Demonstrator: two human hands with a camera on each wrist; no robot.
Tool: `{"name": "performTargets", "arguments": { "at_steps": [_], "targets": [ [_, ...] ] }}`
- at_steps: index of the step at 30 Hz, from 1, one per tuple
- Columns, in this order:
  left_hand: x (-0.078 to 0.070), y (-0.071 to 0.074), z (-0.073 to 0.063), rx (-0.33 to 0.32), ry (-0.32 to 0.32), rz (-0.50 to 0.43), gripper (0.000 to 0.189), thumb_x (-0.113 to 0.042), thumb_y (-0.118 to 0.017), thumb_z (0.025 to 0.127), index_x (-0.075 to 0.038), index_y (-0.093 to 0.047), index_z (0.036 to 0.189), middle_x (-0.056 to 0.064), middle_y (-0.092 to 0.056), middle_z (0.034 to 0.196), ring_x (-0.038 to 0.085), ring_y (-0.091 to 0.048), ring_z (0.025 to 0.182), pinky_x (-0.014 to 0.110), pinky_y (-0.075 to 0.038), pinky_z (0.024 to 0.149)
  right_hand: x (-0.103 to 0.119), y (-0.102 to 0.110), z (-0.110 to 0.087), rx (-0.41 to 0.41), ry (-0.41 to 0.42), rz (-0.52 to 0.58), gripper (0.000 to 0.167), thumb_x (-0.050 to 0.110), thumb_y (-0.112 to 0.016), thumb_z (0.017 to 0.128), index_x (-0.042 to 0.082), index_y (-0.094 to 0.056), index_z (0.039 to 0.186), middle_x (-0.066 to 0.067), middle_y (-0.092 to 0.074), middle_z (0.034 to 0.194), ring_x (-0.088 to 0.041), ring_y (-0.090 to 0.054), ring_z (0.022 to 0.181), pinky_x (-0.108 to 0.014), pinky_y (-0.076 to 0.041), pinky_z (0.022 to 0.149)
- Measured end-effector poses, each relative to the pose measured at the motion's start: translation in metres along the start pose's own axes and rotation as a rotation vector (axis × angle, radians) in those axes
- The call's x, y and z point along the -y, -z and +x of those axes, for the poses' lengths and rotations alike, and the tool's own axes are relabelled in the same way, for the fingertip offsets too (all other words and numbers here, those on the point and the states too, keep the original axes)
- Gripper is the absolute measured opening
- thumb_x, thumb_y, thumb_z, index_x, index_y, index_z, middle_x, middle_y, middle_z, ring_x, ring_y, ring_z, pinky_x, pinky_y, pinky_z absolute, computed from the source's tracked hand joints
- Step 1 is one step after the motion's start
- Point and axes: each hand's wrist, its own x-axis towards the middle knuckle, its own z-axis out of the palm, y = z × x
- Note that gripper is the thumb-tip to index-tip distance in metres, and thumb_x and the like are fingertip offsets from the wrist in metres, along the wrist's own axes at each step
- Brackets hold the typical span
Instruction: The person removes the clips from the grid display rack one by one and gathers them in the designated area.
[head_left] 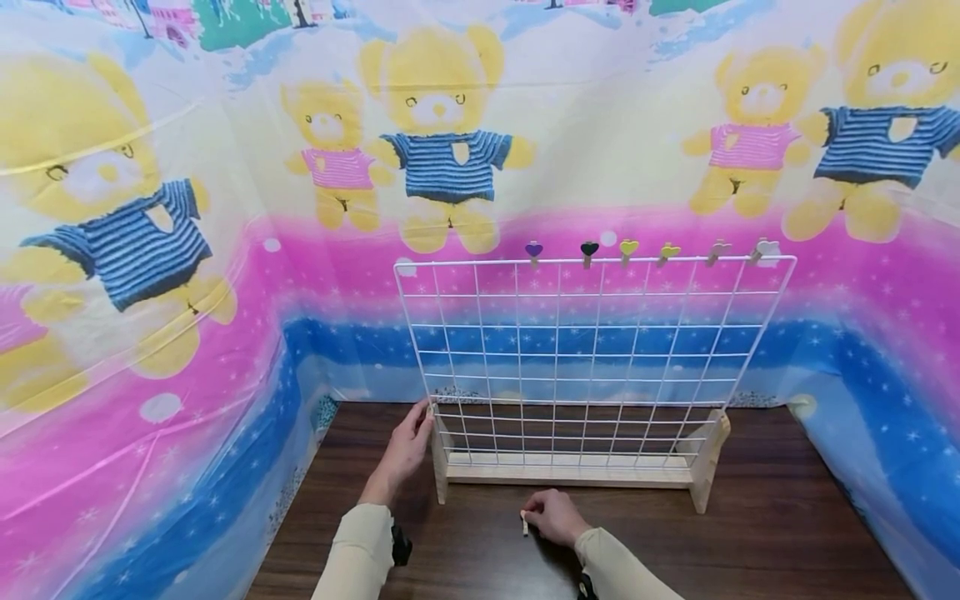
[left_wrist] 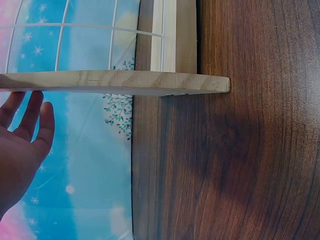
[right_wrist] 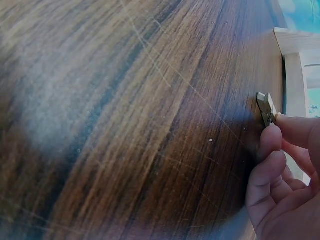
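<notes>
A white wire grid rack (head_left: 557,353) stands upright in a wooden base on the table. My left hand (head_left: 408,442) is at its left wooden upright (head_left: 440,471). In the left wrist view the fingers (left_wrist: 31,115) are fairly straight, their tips touching the outer face of that upright. My right hand (head_left: 557,515) pinches a small wooden clothespin (head_left: 524,525) between thumb and fingers, just above or on the table in front of the base. Its two wooden legs point away from the fingers in the right wrist view; its other end is hidden by the fingers.
Several heart-topped clothespins sit along the rack's top bar, among them a purple one (head_left: 534,250), a black one (head_left: 589,249) and a yellow one (head_left: 628,247). A bear-printed cloth (head_left: 600,158) hangs behind and beside the dark wooden table (head_left: 795,517).
</notes>
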Motion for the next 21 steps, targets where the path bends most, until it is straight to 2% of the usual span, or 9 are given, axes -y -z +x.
{"name": "performTargets", "arguments": {
  "at_steps": [9,17,21],
  "targets": [
    [0.001,0.0,0.001,-0.004,-0.001,0.001,0.039,-0.022,-0.041,0.103,-0.017,-0.042,0.142,0.019,-0.05,0.132,0.033,-0.049,0.119,0.051,-0.042,0.093,-0.001,0.001,-0.001,-0.004,0.014,-0.013,0.009,0.01,-0.067,0.087,0.002,-0.07,0.085,0.002,-0.062,0.067,-0.003,-0.05,0.045,-0.023,-0.044,0.044],
    [-0.001,0.0,-0.001,-0.004,0.004,-0.012,0.04,-0.021,-0.041,0.103,-0.016,-0.041,0.143,0.018,-0.05,0.134,0.033,-0.049,0.119,0.051,-0.042,0.092,0.002,0.016,-0.001,-0.02,0.066,-0.175,0.007,0.014,-0.068,0.085,0.007,-0.072,0.087,0.008,-0.062,0.074,-0.005,-0.053,0.066,-0.026,-0.044,0.062],
    [-0.002,0.0,-0.001,-0.009,0.007,-0.007,0.04,-0.02,-0.042,0.103,-0.015,-0.041,0.143,0.018,-0.05,0.134,0.032,-0.049,0.12,0.051,-0.041,0.093,0.009,0.03,-0.001,-0.007,0.082,-0.212,0.009,0.011,-0.068,0.084,0.004,-0.07,0.09,0.006,-0.061,0.075,-0.008,-0.054,0.068,-0.029,-0.045,0.063]
  ]
}}
